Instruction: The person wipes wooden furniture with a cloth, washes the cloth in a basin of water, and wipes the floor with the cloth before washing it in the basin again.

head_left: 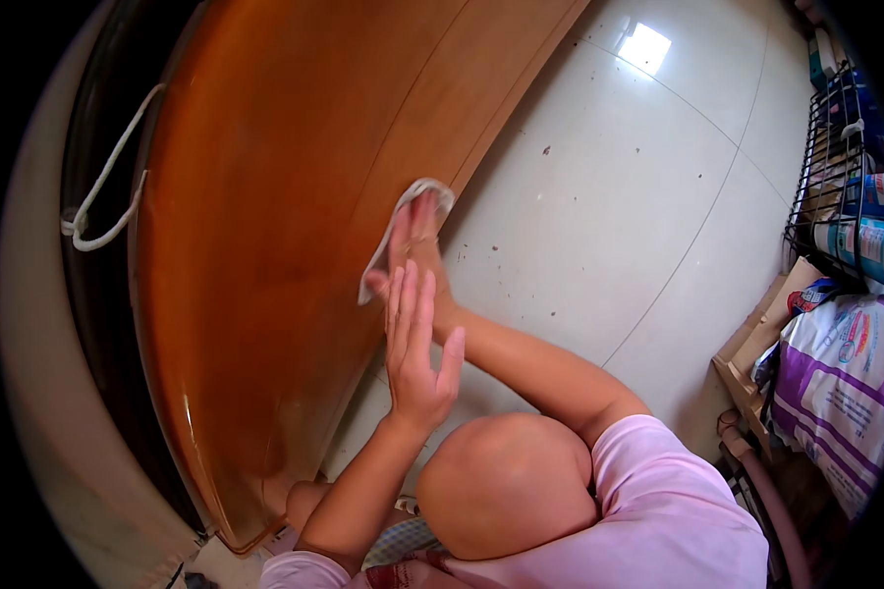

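Note:
A white cloth (436, 187) lies against the orange-brown wooden panel (265, 245), near its lower right edge. My right hand (417, 236) holds the cloth pressed to the wood, its fingers stretched over it and a little blurred. Just below it in view, my left hand (420, 353) is held up with straight fingers and the thumb apart, and nothing is in it. The left fingertips overlap the right hand in view; whether they touch cannot be told. Part of the cloth is hidden under the right hand.
Pale floor tiles (599, 216) with scattered dark specks lie right of the panel. A black wire rack (820, 177) with tubs stands at the far right, above a purple and white bag (835, 383). A white cord loop (118, 187) hangs at the left. My bent knee (511, 481) is below.

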A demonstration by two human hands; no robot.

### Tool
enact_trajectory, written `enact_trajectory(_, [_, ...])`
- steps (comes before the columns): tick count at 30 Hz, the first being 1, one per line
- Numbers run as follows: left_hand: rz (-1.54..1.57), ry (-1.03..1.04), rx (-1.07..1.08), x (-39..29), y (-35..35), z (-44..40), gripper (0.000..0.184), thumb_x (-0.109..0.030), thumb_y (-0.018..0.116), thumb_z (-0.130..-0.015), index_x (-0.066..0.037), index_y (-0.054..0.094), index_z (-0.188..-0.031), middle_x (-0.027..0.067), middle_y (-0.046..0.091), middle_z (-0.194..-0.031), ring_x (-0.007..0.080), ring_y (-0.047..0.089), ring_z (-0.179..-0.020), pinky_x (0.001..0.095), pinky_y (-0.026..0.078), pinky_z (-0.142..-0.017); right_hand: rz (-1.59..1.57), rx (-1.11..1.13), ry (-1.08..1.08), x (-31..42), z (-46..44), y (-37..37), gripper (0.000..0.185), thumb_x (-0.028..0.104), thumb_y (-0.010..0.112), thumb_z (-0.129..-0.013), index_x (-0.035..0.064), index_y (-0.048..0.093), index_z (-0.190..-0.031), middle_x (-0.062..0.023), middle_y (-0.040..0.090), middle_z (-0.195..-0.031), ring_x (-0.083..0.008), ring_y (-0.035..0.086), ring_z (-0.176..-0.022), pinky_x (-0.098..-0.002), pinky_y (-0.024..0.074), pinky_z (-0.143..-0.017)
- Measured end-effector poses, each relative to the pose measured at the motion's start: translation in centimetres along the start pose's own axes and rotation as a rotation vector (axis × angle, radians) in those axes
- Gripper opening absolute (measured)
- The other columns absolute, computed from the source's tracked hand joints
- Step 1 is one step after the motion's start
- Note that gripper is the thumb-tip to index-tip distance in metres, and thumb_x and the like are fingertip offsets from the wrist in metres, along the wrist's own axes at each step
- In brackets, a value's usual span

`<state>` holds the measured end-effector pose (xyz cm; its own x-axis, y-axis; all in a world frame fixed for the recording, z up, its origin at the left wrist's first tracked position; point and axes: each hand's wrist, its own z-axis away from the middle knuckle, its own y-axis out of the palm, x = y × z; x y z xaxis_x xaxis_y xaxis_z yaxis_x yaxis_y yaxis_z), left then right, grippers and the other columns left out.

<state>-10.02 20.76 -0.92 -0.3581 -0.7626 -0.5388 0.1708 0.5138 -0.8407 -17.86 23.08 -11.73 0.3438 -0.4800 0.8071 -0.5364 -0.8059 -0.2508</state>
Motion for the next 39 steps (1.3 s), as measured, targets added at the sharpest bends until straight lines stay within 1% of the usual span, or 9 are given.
enact_trajectory(6, [0.003,-0.003,-0.001,-0.3,0.6,0.0,0.062,-0.01,0.055,-0.084,0.005,0.029,-0.138,0.0242,0.027,-0.143,0.0389,0.021,-0.135,0.0464,0.017,-0.109,0.073,-0.003,-0.158,-3.2,-4.6,-1.9,0.079,0.052,0.03,-0.092,-0.0081,0.01,-0.14,-0.0335,0.013,-0.143,-0.0497,0.016,-0.132,-0.0506,0.0194,-0.109])
enact_trajectory(11, [0.039,-0.013,0.01,-0.3,0.9,-0.9,0.06,-0.012,0.053,-0.087,0.004,0.028,-0.139,0.0216,0.023,-0.146,0.035,0.02,-0.137,0.0413,0.017,-0.11,-0.184,0.048,0.21,-5.5,-3.9,-1.9,0.081,0.049,0.033,-0.094,-0.0066,-0.003,-0.141,-0.0289,-0.004,-0.147,-0.0436,-0.001,-0.137,-0.0467,0.0048,-0.111])
enact_trajectory(13, [0.037,-0.021,0.014,-0.2,1.2,-0.6,0.06,-0.012,0.053,-0.086,0.004,0.028,-0.139,0.0216,0.023,-0.146,0.0349,0.02,-0.137,0.0412,0.017,-0.11,-0.151,0.015,0.214,-4.1,-1.3,-1.0,0.078,0.039,0.041,-0.093,-0.0109,0.004,-0.139,-0.0336,0.003,-0.145,-0.0471,0.004,-0.135,-0.0483,0.0101,-0.111])
enact_trajectory(18, [0.067,-0.045,0.018,-0.6,1.4,0.6,0.06,-0.012,0.053,-0.087,0.004,0.028,-0.139,0.0209,0.022,-0.147,0.0341,0.019,-0.137,0.0409,0.016,-0.11,0.041,0.176,-0.008,-0.5,2.7,-0.1,0.083,0.049,0.038,-0.091,-0.0117,0.006,-0.138,-0.0364,0.006,-0.142,-0.0487,0.01,-0.134,-0.0493,0.017,-0.11])
enact_trajectory(23, [0.082,-0.059,0.051,-0.5,1.4,0.4,0.064,-0.018,0.054,-0.087,0.006,0.025,-0.138,0.024,0.022,-0.145,0.0371,0.019,-0.136,0.0442,0.016,-0.11,0.067,0.077,-0.022,-5.0,-1.7,-0.9,0.08,0.046,0.037,-0.093,-0.0111,0.005,-0.139,-0.0335,0.003,-0.144,-0.0466,0.007,-0.135,-0.0464,0.0134,-0.112])
enact_trajectory(25, [0.09,-0.063,0.046,-0.4,1.4,-0.1,0.064,-0.019,0.054,-0.087,0.006,0.025,-0.138,0.0241,0.022,-0.145,0.0371,0.019,-0.136,0.0443,0.015,-0.11,-0.186,0.035,0.271,-5.8,-2.9,-1.6,0.075,0.036,0.04,-0.094,-0.0105,0.001,-0.139,-0.0318,-0.001,-0.146,-0.0447,0.001,-0.136,-0.0442,0.0082,-0.112])
enact_trajectory(31, [0.103,-0.07,0.091,-1.0,1.7,0.3,0.063,-0.018,0.053,-0.088,0.003,0.024,-0.14,0.02,0.021,-0.147,0.0327,0.017,-0.138,0.0398,0.017,-0.11,-0.301,0.053,0.498,-2.0,2.4,1.3,0.075,0.032,0.04,-0.093,-0.0096,-0.003,-0.14,-0.0321,-0.007,-0.145,-0.0432,-0.002,-0.137,-0.0441,0.0038,-0.112])
enact_trajectory(35, [0.154,-0.065,0.093,-0.9,2.1,0.5,0.064,-0.016,0.054,-0.087,0.004,0.024,-0.14,0.0196,0.021,-0.147,0.032,0.019,-0.137,0.0378,0.019,-0.11,-0.207,0.19,0.244,-0.2,4.3,0.2,0.073,0.028,0.04,-0.093,-0.0101,-0.001,-0.14,-0.0325,-0.007,-0.145,-0.0436,-0.002,-0.137,-0.0447,0.0034,-0.112])
enact_trajectory(39, [0.149,-0.05,0.11,-0.9,1.5,0.3,0.065,-0.018,0.056,-0.086,0.006,0.025,-0.139,0.0244,0.022,-0.145,0.0392,0.02,-0.135,0.0451,0.019,-0.108,-0.075,-0.026,0.097,-6.1,-2.4,-0.2,0.081,0.033,0.048,-0.091,-0.0111,0.001,-0.139,-0.0311,-0.002,-0.146,-0.044,0.0,-0.137,-0.0456,0.0057,-0.112])
